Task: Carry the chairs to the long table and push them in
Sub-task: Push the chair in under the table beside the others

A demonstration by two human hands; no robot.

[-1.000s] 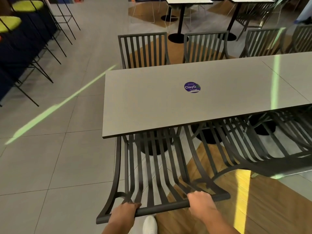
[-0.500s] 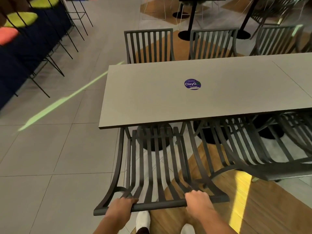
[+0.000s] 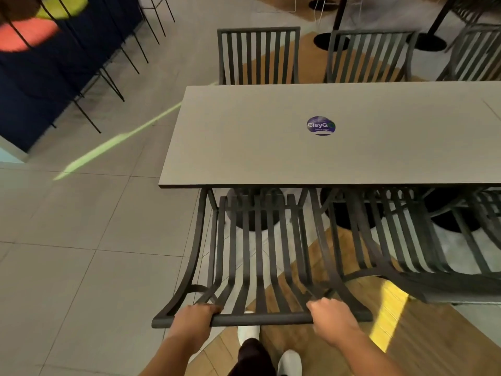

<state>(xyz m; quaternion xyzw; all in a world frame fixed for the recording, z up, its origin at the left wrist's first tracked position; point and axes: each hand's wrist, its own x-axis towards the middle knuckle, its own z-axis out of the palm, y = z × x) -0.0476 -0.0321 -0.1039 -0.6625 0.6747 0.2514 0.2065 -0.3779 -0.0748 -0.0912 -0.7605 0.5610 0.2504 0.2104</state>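
Both hands gripped the top rail of a dark slatted chair (image 3: 257, 253), the left hand (image 3: 193, 320) near one end, the right hand (image 3: 332, 318) near the other. The chair's front sat under the edge of the long grey counter (image 3: 244, 137), which carried a round purple sticker (image 3: 321, 125). Another chair (image 3: 401, 240) stood just beside it.

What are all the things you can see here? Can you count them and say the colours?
long table: one, grey, centre
sticker: one, purple, round, on the tabletop
held chair: one, dark slatted metal, near side, partly under the table
other chairs: at least four, dark slatted, along both sides
stools: at least two, orange and yellow-green seats, top left
floor: grey tiles, wood strip on the right
shoes: two, white, bottom
left hand: gripping the chair's top rail
right hand: gripping the same rail
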